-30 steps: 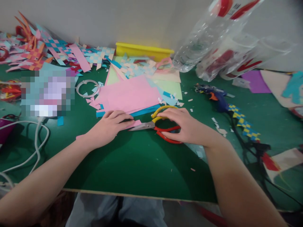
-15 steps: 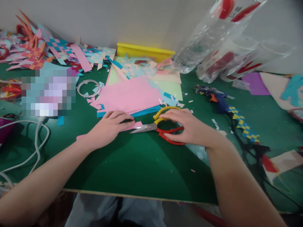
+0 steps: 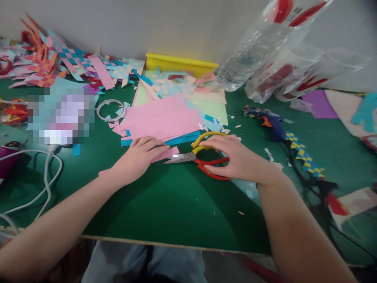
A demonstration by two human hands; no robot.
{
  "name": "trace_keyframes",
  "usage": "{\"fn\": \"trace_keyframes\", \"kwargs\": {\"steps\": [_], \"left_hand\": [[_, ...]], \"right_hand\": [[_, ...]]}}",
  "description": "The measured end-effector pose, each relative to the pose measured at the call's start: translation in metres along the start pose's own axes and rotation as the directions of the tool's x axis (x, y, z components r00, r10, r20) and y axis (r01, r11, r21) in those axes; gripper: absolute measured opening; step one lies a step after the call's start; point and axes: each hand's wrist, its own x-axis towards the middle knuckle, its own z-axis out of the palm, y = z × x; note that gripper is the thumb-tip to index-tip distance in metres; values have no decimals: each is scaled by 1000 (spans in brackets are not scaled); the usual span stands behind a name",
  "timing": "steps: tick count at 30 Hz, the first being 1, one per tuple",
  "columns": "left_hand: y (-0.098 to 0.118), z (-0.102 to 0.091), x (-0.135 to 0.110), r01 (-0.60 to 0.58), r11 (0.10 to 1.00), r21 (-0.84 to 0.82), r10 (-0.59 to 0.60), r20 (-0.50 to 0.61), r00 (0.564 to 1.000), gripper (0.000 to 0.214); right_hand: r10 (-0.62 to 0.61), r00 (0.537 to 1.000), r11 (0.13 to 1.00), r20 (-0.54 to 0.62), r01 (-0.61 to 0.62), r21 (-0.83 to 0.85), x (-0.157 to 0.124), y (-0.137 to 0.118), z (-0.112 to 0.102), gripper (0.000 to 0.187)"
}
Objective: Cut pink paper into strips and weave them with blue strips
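The fingers of my left hand (image 3: pixel 138 159) are closed over a narrow pink paper strip (image 3: pixel 166 154). One end of the strip sticks out past the fingertips, and its other end shows by the wrist. My right hand (image 3: pixel 240 159) grips a pair of scissors (image 3: pixel 187 157) by its yellow and red handle loops. The steel blades point left and lie just below and beside the strip's free end; whether they touch the paper I cannot tell. Just beyond both hands lies a stack of pink paper (image 3: pixel 165 118), with blue paper (image 3: pixel 184 138) under its near edge.
Woven paper strips (image 3: pixel 67 59) pile up at the back left. A white tape ring (image 3: pixel 110 111) and a white cable (image 3: pixel 47 184) lie on the left. Clear plastic-wrapped cups (image 3: pixel 273 70) stand at the back right. A dark blue glue gun (image 3: pixel 275 127) lies on the right.
The pink strip's free end has shifted slightly right and away from me along with my left hand. My right hand and the scissors have hardly moved.
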Motion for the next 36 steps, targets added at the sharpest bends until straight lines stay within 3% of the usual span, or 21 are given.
{"fn": "trace_keyframes", "kwargs": {"steps": [3, 10, 18, 36], "left_hand": [[1, 1, 3, 21, 997, -74, -25, -57, 998, 41], [0, 2, 1, -23, 999, 26, 22, 17, 1000, 59], [0, 5, 0, -16, 998, 68, 13, 30, 999, 58], [-3, 5, -1, -20, 998, 56, 18, 43, 999, 60]], "right_hand": [[-7, 1000, 1000, 4, 7, -6, 1, -1, 2, 43], [-27, 1000, 999, -9, 27, -19, 4, 1, 8, 47], [-32, 999, 999, -36, 31, -22, 5, 6, 12, 48], [-17, 998, 1000, 54, 17, 7, 9, -7, 10, 49]]}}
